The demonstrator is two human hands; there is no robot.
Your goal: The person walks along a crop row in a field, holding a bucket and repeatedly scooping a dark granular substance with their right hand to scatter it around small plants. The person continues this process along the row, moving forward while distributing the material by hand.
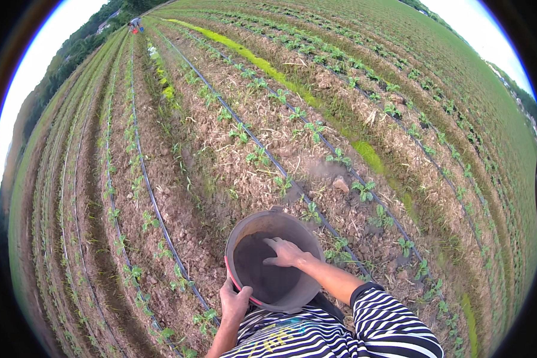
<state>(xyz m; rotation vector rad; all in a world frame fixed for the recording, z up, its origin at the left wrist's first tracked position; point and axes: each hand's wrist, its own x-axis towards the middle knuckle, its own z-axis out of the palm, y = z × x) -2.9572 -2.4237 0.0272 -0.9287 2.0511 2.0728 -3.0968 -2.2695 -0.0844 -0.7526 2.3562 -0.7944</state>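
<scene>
A round grey bucket (295,223) sits against my body at the lower middle of the view. My left hand (236,296) grips its near left rim, thumb over the edge, beside a red strip (232,276) that looks like the handle. Dark, ash-like powder (273,284) fills the bottom. My right hand (287,253) reaches inside above the powder, palm down and fingers apart. Whether the fingertips touch the powder I cannot tell. Just beyond the bucket grows a small leafy seedling (311,212), next to a black drip line (326,226).
Seedling rows with drip lines run away over straw-littered soil. A stone (340,184) lies near a dark dusted patch, with faint dust above. Bright green growth (368,154) lines a furrow. Far off, a person (135,23) bends near red and blue containers.
</scene>
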